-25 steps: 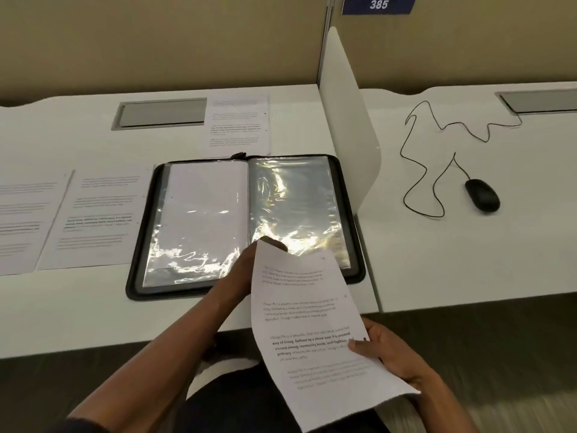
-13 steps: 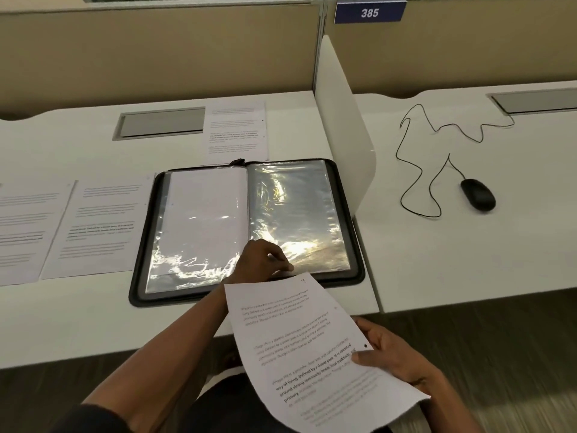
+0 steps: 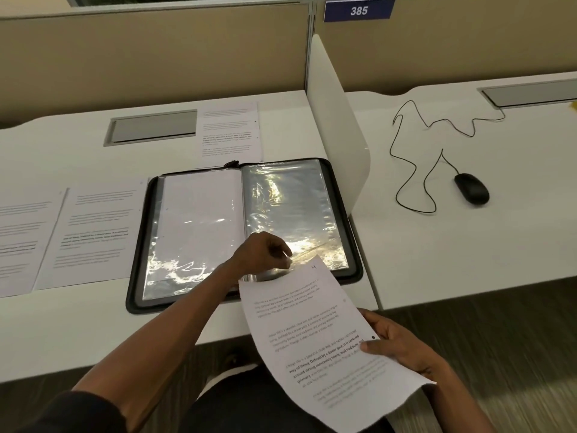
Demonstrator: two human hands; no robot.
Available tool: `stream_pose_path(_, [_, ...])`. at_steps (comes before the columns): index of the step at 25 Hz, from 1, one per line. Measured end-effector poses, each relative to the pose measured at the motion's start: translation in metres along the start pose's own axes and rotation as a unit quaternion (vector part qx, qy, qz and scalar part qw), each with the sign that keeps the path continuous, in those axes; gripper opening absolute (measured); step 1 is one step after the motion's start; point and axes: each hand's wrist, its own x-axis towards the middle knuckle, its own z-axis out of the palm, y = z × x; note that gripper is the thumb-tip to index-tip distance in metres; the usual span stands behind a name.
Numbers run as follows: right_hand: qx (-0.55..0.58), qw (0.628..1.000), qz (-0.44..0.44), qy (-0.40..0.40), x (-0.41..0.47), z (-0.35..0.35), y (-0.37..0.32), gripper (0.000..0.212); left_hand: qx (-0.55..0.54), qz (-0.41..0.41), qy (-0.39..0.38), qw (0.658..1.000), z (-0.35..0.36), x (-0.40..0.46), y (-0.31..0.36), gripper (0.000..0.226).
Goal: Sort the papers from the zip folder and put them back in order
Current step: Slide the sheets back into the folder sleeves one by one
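Head view showed a blue sign (image 3: 359, 10) at the top centre reading "385" in white; the print on the sheets was too small and blurred to read, apart from a few bold lines. The zip folder (image 3: 243, 232) lay open at the middle of the frame on the white desk (image 3: 62, 332), black-edged, with glossy clear sleeves catching glare, the left sleeve holding a white page. The left hand (image 3: 265, 253) pinched the lower edge of the right sleeve with curled fingers. The right hand (image 3: 393, 342), at the lower right, gripped a printed sheet (image 3: 321, 339) tilted over the desk's near edge. Three more papers lay flat: two (image 3: 90, 232) at the left, one (image 3: 229, 132) above the folder. A black mouse (image 3: 471, 188) sat at the right.
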Motion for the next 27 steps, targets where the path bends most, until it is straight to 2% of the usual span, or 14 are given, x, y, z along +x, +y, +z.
stream_pose_path(4, [0.009, 1.000, 0.006, 0.026, -0.006, -0.008, 0.007, 0.085, 0.006, 0.014, 0.010, 1.000, 0.005, -0.002, 0.004, 0.015])
stream_pose_path(7, [0.016, 0.999, 0.006, 0.041, -0.006, -0.009, 0.009, 0.090, 0.109, 0.071, 0.060, 0.990, 0.018, -0.007, 0.005, 0.009])
stream_pose_path(11, [0.027, 0.998, -0.017, 0.047, 0.000, -0.003, 0.007, 0.091, 0.251, 0.205, 0.129, 0.937, 0.045, -0.014, 0.002, 0.020])
stream_pose_path(13, [0.036, 0.997, -0.023, 0.061, 0.000, -0.001, 0.007, 0.096, 0.301, 0.227, 0.137, 0.916, 0.058, -0.017, -0.005, 0.018])
stream_pose_path(15, [0.054, 0.995, -0.023, 0.083, -0.002, -0.001, 0.009, 0.097, 0.341, 0.214, 0.131, 0.906, 0.066, -0.022, -0.009, 0.018])
stream_pose_path(18, [0.068, 0.993, -0.021, 0.098, -0.006, 0.000, 0.010, 0.089, 0.345, 0.174, 0.151, 0.910, 0.079, -0.039, -0.004, 0.013])
stream_pose_path(22, [0.056, 0.989, -0.009, 0.139, -0.007, 0.015, 0.004, 0.058, 0.304, 0.088, 0.170, 0.933, 0.102, -0.060, -0.005, 0.041])
stream_pose_path(25, [-0.047, 0.985, 0.002, 0.168, -0.008, 0.014, -0.001, 0.045, 0.297, 0.028, 0.137, 0.945, 0.106, -0.065, -0.008, 0.056])
stream_pose_path(26, [-0.116, 0.976, 0.006, 0.182, -0.006, 0.012, -0.002, 0.043, 0.298, 0.018, 0.130, 0.945, 0.105, -0.066, -0.008, 0.059])
stream_pose_path(27, [-0.216, 0.953, 0.005, 0.212, -0.005, 0.010, -0.002, 0.041, 0.300, 0.012, 0.123, 0.946, 0.102, -0.066, -0.007, 0.060])
